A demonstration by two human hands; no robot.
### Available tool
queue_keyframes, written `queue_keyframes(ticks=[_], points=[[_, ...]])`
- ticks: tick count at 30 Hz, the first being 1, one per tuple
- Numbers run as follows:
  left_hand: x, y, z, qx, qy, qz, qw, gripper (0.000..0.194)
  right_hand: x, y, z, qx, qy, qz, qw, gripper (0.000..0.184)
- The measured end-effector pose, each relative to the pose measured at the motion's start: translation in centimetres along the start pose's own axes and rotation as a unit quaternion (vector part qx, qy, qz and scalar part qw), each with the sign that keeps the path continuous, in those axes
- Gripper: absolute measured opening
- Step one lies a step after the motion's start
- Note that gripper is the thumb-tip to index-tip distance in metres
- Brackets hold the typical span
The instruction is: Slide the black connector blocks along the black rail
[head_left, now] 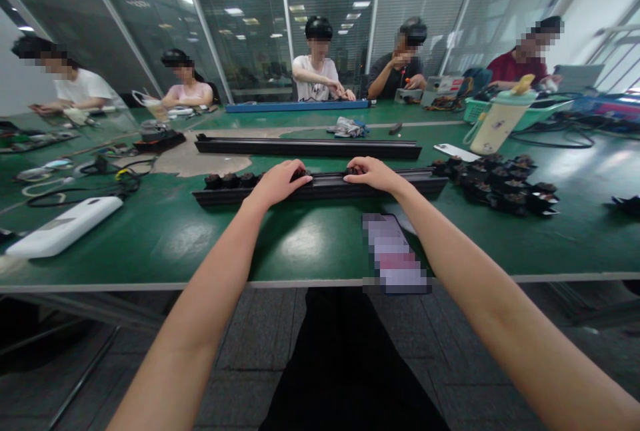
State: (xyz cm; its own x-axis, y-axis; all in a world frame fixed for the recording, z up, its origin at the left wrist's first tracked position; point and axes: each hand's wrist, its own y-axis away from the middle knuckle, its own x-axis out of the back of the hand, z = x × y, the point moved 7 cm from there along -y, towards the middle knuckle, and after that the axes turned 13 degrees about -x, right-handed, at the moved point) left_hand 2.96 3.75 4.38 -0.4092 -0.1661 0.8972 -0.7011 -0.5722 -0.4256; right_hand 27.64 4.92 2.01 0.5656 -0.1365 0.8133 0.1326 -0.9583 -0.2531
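A long black channel-shaped rail (320,192) lies across the green table in front of me. Several small black parts (231,180) sit in a row at its left end. My left hand (281,181) rests over the rail just right of that row, its fingers and thumb closed around a small black part. My right hand (373,174) is closed round another small black part (353,170) farther right along the rail. A gap of bare rail shows between the hands. The fingers partly hide both parts, so their exact kind is unclear.
Behind lies a second black rail (310,147). A heap of black parts (500,181) is at right, near a cup (503,121) and green basket (550,110). One phone (397,254) lies at the table edge; a white case (67,226) lies left. Several people sit opposite.
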Motion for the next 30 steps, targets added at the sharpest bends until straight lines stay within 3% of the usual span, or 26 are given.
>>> queue_keyframes(ticks=[18,30], points=[[-0.07,-0.01,-0.09,-0.007,-0.007,-0.002,1.0,0.033,0.44,0.16,0.26,-0.01,-0.092,-0.008,0.996,0.044],[-0.08,0.04,-0.22,-0.006,-0.008,0.001,1.0,0.032,-0.19,-0.35,0.68,-0.019,-0.096,-0.017,0.995,0.041]])
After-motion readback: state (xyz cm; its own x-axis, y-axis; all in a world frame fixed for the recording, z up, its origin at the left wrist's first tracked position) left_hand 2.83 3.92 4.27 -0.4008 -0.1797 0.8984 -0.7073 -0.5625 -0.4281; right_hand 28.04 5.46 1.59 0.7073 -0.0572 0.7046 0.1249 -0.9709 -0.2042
